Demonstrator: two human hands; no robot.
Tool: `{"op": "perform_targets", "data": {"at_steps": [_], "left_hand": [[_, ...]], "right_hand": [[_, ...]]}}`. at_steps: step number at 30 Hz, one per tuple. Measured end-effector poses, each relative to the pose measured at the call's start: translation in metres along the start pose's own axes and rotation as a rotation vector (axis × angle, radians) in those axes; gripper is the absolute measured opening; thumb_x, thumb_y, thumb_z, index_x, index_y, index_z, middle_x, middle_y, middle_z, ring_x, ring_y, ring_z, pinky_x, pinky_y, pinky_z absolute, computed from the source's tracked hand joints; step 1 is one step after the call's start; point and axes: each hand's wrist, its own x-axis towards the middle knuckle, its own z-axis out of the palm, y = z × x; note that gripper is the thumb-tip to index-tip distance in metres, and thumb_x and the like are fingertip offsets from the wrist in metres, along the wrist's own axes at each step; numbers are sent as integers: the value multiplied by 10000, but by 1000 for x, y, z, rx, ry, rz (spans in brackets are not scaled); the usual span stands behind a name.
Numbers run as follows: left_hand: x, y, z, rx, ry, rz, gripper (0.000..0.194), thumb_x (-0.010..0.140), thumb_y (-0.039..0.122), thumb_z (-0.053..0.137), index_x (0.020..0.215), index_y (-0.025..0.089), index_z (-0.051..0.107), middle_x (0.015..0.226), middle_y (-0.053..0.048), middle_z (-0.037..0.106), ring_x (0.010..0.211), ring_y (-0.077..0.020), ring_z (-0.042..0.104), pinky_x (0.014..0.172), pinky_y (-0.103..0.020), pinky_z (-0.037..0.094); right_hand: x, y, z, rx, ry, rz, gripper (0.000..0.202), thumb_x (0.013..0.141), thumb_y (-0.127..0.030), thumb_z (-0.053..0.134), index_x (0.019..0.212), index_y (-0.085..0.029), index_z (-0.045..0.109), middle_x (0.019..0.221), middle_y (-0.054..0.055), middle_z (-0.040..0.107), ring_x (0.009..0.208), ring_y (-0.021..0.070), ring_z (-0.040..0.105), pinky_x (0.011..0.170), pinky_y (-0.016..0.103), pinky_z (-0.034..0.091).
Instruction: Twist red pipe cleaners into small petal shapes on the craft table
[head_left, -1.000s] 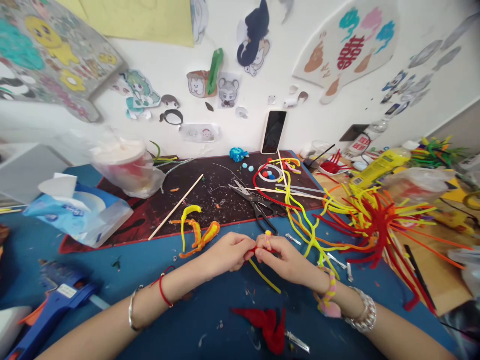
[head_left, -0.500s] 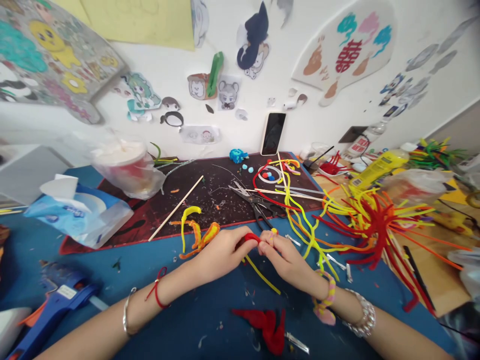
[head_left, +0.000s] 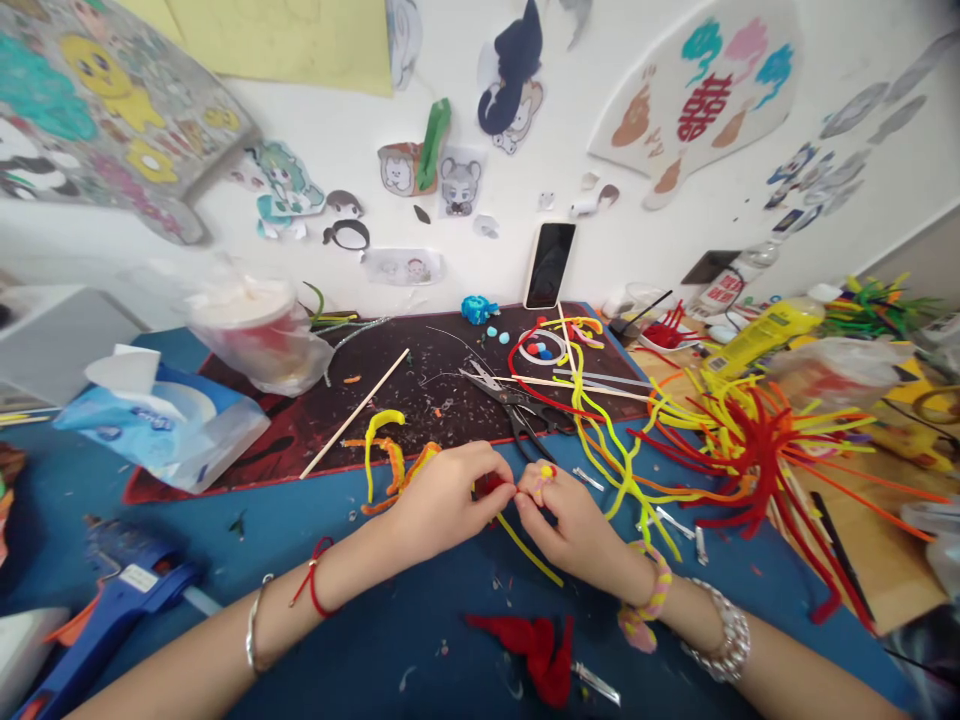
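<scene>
Fingertips meeting, the left hand (head_left: 456, 492) and right hand (head_left: 556, 508) pinch a red fuzzy strip (head_left: 489, 484) between them, apparently for control from both sides, while black scissors (head_left: 514, 399) lie just beyond the hands, seemingly for easy reach.

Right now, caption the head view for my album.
Left hand and right hand meet at a red piece above a blue table, scissors lying beyond.

On the near side of the scissors (head_left: 514, 400), the left hand (head_left: 450, 492) has arched its fingers since a second ago, showing more of the red strip (head_left: 491, 484) beneath them and covering more of the orange fuzzy piece (head_left: 393, 462).
</scene>
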Motion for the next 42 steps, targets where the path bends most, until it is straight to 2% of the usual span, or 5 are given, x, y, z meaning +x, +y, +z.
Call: {"op": "perform_targets", "data": {"at_steps": [8, 15, 30, 37, 42], "left_hand": [[4, -4, 3, -602, -283, -418, 196, 765, 314, 495, 728, 134, 562, 551, 37, 468, 492, -74, 428, 444, -177, 338], [5, -9, 6, -427, -39, -282, 197, 780, 343, 501, 768, 153, 549, 622, 30, 512, 520, -74, 449, 467, -177, 361], [-6, -1, -2, -128, -55, 106, 226, 823, 262, 466, 629, 148, 477, 593, 23, 471, 543, -82, 400, 518, -206, 319], [-1, -3, -4, -506, -210, -104, 216, 847, 299, 421, 739, 140, 520, 588, 22, 503, 515, -73, 468, 492, -183, 366], [1, -2, -3, -247, -91, -119, 183, 823, 245, 431, 704, 149, 530, 563, 29, 496, 517, -79, 451, 492, -189, 345]], "right_hand": [[1, 0, -3, -347, 60, -224, 166, 780, -155, 434, 620, -198, 434, 637, 35, 502, 640, 175, 398, 601, 324, 316], [0, 3, -1, -70, 173, 21, 229, 819, -151, 395, 617, -213, 307, 646, 19, 470, 651, 162, 406, 647, 324, 355], [3, -2, -7, 424, -118, 272, 314, 839, -214, 331, 526, -188, 345, 520, -39, 386, 511, 100, 353, 596, 255, 332], [3, 4, -10, 460, -84, 318, 336, 845, -244, 342, 522, -177, 404, 531, -36, 406, 542, 102, 369, 612, 253, 321], [3, 4, -6, 360, -32, 286, 314, 844, -227, 357, 536, -182, 399, 535, -28, 414, 539, 108, 380, 589, 259, 327]]}}
